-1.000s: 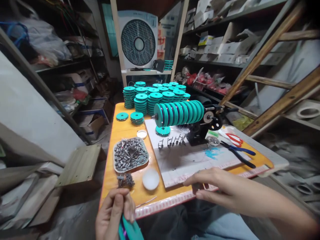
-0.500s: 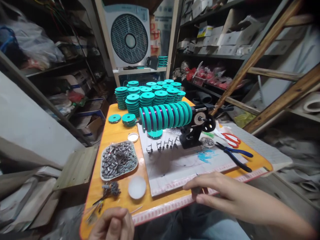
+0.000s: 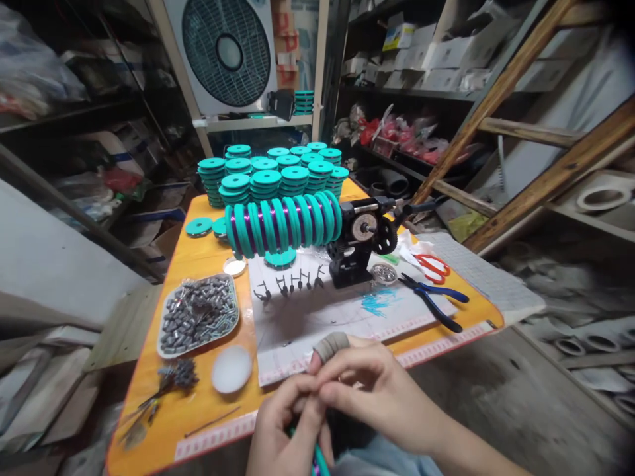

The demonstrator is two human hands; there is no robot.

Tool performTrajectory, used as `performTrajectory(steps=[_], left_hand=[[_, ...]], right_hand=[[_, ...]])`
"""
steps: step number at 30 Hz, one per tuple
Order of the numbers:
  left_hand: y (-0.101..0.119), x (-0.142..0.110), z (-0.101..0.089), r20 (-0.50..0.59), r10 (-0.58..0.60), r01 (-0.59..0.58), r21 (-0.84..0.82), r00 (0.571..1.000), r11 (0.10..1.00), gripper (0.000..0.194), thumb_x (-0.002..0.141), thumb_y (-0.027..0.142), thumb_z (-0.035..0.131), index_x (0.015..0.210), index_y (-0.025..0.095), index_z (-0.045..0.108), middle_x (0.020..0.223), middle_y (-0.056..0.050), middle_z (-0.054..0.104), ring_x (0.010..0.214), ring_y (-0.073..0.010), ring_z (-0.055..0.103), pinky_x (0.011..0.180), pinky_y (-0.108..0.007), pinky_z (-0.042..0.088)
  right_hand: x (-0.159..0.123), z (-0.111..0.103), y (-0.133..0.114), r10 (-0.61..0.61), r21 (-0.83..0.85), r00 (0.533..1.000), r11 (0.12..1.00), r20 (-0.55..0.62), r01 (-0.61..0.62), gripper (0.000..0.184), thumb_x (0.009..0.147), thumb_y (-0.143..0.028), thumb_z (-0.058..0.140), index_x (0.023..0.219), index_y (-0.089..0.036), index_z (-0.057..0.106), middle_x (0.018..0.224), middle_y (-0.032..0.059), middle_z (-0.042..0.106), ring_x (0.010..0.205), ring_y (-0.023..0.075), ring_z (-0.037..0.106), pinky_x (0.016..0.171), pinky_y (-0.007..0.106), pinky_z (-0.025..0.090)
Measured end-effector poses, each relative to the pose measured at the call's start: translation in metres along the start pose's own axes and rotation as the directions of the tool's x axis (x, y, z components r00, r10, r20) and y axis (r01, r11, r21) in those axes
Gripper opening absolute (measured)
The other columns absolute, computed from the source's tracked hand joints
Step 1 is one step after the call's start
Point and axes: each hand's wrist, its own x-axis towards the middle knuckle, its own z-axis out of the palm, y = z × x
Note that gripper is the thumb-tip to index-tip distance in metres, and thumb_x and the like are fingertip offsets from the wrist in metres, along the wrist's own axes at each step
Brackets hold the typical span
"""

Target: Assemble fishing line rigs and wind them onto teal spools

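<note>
Both hands meet at the table's near edge. My left hand [image 3: 288, 430] is closed around a teal spool [image 3: 317, 459] with purple wire, only partly visible at the bottom. My right hand [image 3: 367, 383], one fingertip wrapped in grey tape, is pinched against the left hand's fingers; what it pinches is too small to make out. Behind them, a row of teal spools [image 3: 282, 225] wound with purple wire sits on the shaft of a black winding machine [image 3: 360, 241] on a white mat [image 3: 347, 311].
An orange table [image 3: 163, 410] carries a tray of small grey metal pieces [image 3: 196, 317], a white lid [image 3: 231, 369], blue-handled pliers [image 3: 434, 301], red scissors [image 3: 434, 264] and stacks of teal spools [image 3: 268, 175]. A fan [image 3: 225, 49] stands behind. Shelves and a wooden ladder [image 3: 520, 92] flank the table.
My right hand left the mat's front edge and came back to meet my left hand, which rose slightly. The camera view shifted right and down.
</note>
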Motion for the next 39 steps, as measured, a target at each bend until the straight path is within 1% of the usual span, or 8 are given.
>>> performTrajectory(steps=[3,5,8,12,16,28,36,39], left_hand=[[0.003,0.004,0.008,0.027,0.023,-0.023,-0.012,0.999,1.0,0.046,0.082,0.06,0.067,0.087,0.014,0.067,0.044,0.003,0.052,0.04,-0.0071,0.043,0.045,-0.016,0.031],[0.004,0.006,0.012,0.05,0.026,-0.024,-0.046,0.998,0.999,0.043,0.091,0.056,0.054,0.096,0.014,0.064,0.049,0.001,0.056,0.041,-0.0077,0.044,0.044,-0.016,0.032],[0.006,0.006,0.016,0.075,-0.01,0.016,-0.077,0.997,0.997,0.037,0.097,0.049,0.043,0.099,0.016,0.058,0.056,0.001,0.057,0.042,-0.0082,0.045,0.042,-0.016,0.033],[0.008,0.007,0.018,0.118,-0.043,0.052,-0.078,0.992,0.996,0.03,0.098,0.045,0.038,0.094,0.018,0.053,0.059,0.001,0.057,0.044,-0.0079,0.046,0.044,-0.015,0.035],[0.008,0.01,0.02,0.156,-0.053,0.066,-0.075,0.986,0.995,0.027,0.098,0.041,0.038,0.092,0.019,0.052,0.059,0.002,0.057,0.046,-0.0074,0.048,0.045,-0.014,0.036],[0.002,0.022,0.026,0.246,-0.103,0.167,-0.254,0.964,0.953,0.023,0.096,0.036,0.042,0.085,0.018,0.052,0.052,0.003,0.053,0.034,-0.0061,0.041,0.04,-0.016,0.032],[-0.004,0.022,0.029,0.349,-0.08,0.211,-0.358,0.934,0.91,0.032,0.095,0.04,0.046,0.078,0.015,0.057,0.051,0.002,0.052,0.034,-0.0043,0.038,0.042,-0.015,0.033],[-0.003,0.021,0.028,0.385,-0.071,0.208,-0.328,0.92,0.922,0.033,0.094,0.042,0.051,0.083,0.013,0.063,0.051,0.002,0.051,0.034,-0.0033,0.038,0.042,-0.015,0.032]], right_hand=[[0.002,-0.003,0.014,0.106,0.248,0.993,0.964,-0.042,-0.092,0.014,0.08,-0.035,0.078,0.082,-0.022,0.079,0.084,0.0045,0.07,0.047,0.0031,0.05,0.041,0.013,0.038],[0.003,-0.008,0.021,0.129,0.32,0.99,0.942,-0.057,-0.104,0.015,0.081,-0.037,0.077,0.085,-0.023,0.079,0.08,0.0041,0.071,0.042,0.0019,0.048,0.038,0.012,0.037],[0.005,-0.017,0.025,0.112,0.329,0.99,0.941,-0.091,-0.076,0.015,0.082,-0.037,0.076,0.088,-0.024,0.079,0.076,0.0039,0.07,0.041,0.0016,0.047,0.038,0.012,0.036],[0.006,-0.029,0.024,0.082,0.311,0.988,0.95,-0.131,-0.037,0.013,0.082,-0.037,0.076,0.088,-0.025,0.079,0.064,-0.0004,0.063,0.041,0.0024,0.045,0.038,0.012,0.035],[0.006,-0.036,0.024,0.072,0.297,0.985,0.955,-0.154,-0.023,0.013,0.082,-0.035,0.076,0.088,-0.024,0.079,0.064,-0.0003,0.06,0.043,0.0044,0.046,0.038,0.015,0.036],[0.001,-0.056,0.025,0.078,0.279,0.975,0.96,-0.207,-0.017,0.015,0.083,-0.037,0.076,0.09,-0.024,0.078,0.055,-0.0014,0.055,0.045,0.0055,0.042,0.039,0.016,0.034],[-0.002,-0.056,0.024,0.109,0.253,0.966,0.966,-0.235,-0.047,0.016,0.083,-0.037,0.075,0.085,-0.021,0.076,0.055,-0.0027,0.054,0.042,0.0049,0.042,0.039,0.017,0.032],[-0.002,-0.056,0.023,0.113,0.245,0.963,0.968,-0.243,-0.051,0.018,0.082,-0.037,0.076,0.084,-0.019,0.076,0.054,-0.0032,0.052,0.042,0.005,0.041,0.04,0.018,0.033]])
